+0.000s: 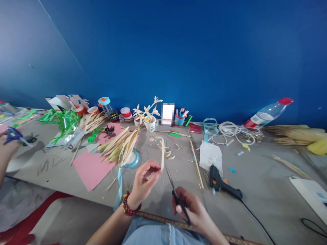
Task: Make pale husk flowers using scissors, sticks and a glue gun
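Note:
A narrow pale strip of corn husk stands upright, pinched at its lower end by my left hand. My right hand grips the black-handled scissors, whose blades point up and left, close beside the strip's lower end. The blades look nearly closed. Small husk scraps lie on the table just beyond my hands. A white paper cup holding flowers made of pale husk stands further back, near the wall.
A black glue gun with a cable lies right of my hands, by a white tissue. Left are a husk bundle, pink paper and blue ribbon. A tilted bottle leans back right. Another person's hand holds a blue glue gun.

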Motion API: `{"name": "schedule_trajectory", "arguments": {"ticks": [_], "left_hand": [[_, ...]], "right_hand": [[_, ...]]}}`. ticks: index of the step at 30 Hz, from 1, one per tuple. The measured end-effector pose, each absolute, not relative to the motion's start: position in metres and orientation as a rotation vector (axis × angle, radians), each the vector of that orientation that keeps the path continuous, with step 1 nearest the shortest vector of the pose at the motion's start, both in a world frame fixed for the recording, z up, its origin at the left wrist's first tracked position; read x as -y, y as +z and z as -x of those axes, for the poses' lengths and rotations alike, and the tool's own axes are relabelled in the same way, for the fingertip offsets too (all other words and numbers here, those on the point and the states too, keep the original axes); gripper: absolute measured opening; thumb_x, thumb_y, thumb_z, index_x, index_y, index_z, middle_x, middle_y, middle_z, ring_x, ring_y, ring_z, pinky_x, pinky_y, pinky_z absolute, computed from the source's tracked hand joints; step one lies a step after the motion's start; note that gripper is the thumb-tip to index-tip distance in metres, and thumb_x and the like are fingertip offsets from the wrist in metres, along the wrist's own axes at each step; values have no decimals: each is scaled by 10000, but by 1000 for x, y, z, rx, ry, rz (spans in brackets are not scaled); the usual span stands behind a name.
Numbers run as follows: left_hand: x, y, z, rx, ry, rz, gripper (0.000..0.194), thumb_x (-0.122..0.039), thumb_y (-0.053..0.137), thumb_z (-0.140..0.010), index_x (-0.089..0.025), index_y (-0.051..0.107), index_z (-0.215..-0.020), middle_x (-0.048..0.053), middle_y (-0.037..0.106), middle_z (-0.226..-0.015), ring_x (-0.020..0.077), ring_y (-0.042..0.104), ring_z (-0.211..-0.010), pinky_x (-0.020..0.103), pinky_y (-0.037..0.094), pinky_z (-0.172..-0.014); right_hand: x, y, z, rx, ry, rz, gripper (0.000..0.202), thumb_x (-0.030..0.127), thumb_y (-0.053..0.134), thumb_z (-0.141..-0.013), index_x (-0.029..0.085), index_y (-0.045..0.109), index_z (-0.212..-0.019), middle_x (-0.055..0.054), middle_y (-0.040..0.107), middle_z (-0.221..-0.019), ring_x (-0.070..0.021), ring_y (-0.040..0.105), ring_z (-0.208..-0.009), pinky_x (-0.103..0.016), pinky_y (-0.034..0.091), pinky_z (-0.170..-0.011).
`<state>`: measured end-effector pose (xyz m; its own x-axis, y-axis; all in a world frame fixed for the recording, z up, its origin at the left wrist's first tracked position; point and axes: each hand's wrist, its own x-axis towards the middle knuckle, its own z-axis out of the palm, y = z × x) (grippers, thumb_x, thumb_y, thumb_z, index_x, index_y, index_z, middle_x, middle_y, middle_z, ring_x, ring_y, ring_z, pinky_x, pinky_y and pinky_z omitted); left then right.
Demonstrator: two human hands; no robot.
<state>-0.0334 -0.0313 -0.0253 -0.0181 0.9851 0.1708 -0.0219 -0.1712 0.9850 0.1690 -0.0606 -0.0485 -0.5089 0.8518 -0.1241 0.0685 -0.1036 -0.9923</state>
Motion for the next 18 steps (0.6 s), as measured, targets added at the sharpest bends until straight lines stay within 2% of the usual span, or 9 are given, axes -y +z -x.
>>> {"name": "schedule_trajectory", "arguments": {"ticks": [8,18], "left_hand": [[40,-32,28,-1179,1325,-1272,114,-256,650,-850,-158,661,-908,43,647,-812,129,586,-683,220,488,-622],[44,-27,27,-1197,1350,-1191,145,-279,676,-830,-162,661,-914,38,659,-798,147,608,-714,237,509,-655]], "right_hand": [[56,-41,-149,1338,1874,919,559,734,609,-742,188,494,-781,11,567,-609,-76,380,-444,-192,303,-412],[55,-39,-136,1329,1850,983,550,730,601,-755,197,468,-739,38,542,-577,-62,371,-417,-183,299,-398]]}}
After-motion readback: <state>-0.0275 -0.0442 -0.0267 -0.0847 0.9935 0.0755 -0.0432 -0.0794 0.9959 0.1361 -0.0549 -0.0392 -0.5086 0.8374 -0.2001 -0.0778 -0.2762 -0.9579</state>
